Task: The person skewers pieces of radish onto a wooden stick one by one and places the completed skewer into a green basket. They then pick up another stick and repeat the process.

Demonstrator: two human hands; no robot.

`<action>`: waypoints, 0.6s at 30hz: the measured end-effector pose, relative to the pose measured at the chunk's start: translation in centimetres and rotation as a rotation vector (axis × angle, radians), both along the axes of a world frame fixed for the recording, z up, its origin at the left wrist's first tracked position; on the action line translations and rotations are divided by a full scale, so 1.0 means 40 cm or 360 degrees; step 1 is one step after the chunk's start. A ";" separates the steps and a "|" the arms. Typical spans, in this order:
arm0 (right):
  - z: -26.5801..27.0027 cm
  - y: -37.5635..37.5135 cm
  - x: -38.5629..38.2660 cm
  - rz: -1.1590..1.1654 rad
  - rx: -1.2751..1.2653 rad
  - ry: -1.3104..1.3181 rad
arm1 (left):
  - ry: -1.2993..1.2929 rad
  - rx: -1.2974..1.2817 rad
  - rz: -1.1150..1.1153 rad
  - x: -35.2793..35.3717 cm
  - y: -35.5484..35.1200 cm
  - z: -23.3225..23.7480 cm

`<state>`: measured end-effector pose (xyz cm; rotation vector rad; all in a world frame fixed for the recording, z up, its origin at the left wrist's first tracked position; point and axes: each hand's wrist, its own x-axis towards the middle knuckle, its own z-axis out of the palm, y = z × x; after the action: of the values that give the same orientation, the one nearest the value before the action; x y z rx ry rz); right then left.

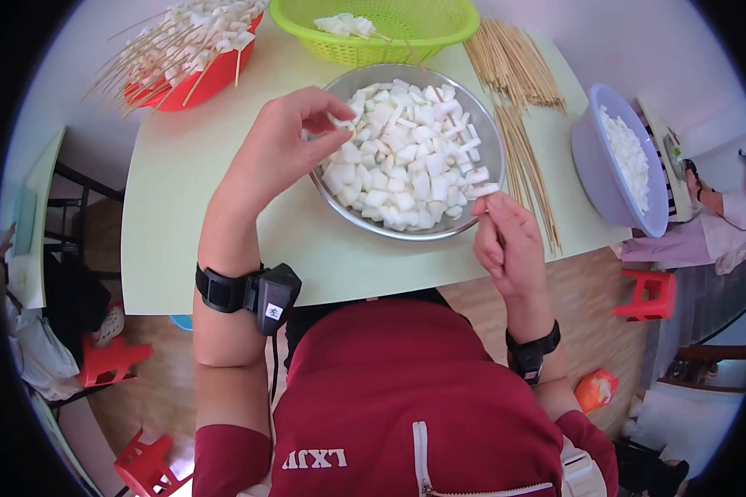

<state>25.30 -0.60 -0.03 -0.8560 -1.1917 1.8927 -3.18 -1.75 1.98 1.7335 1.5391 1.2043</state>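
A steel bowl [350, 217] full of cut white food chunks [406, 153] stands on the table in front of me. Over the bowl's left rim is my left hand [294, 137], its thumb and forefinger curved together round what looks like a white chunk [347, 126] at their tips. At the lower right rim, my right hand [510, 236] is closed on a thin bamboo skewer, mostly hidden by the fingers, with a white chunk [482, 190] at its upper end.
Loose bamboo skewers [518, 66] lie right of a green basket [373, 45] holding some chunks. A red basin [215, 83] of filled skewers stands at the far left. A purple basin [588, 157] of chunks sits right. Red stools [646, 294] and a person [733, 215] are beyond.
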 end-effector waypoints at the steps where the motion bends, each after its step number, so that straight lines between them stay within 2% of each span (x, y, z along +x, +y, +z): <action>1: -0.005 -0.001 0.013 -0.0003 -0.0011 0.0012 | 0.0276 -0.0149 -0.0017 -0.010 -0.005 0.003; 4: -0.016 -0.008 0.047 -0.0038 -0.0058 -0.0025 | 0.0443 -0.0319 -0.0146 -0.013 -0.023 0.010; 8: -0.027 -0.014 0.062 -0.0056 -0.0089 -0.0009 | 0.0571 -0.0284 -0.0241 0.006 -0.027 0.004; 10: -0.028 -0.013 0.061 -0.0032 -0.0100 -0.0033 | 0.0725 -0.0159 -0.0240 0.022 -0.028 -0.004; 18: -0.037 -0.012 0.053 0.0011 -0.0122 -0.0037 | 0.0767 -0.0189 -0.0131 0.052 -0.024 -0.005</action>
<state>27.41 -1.08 -1.50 -0.9185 -1.1432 1.9498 -1.11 -2.72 1.76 2.0819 1.7389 0.6640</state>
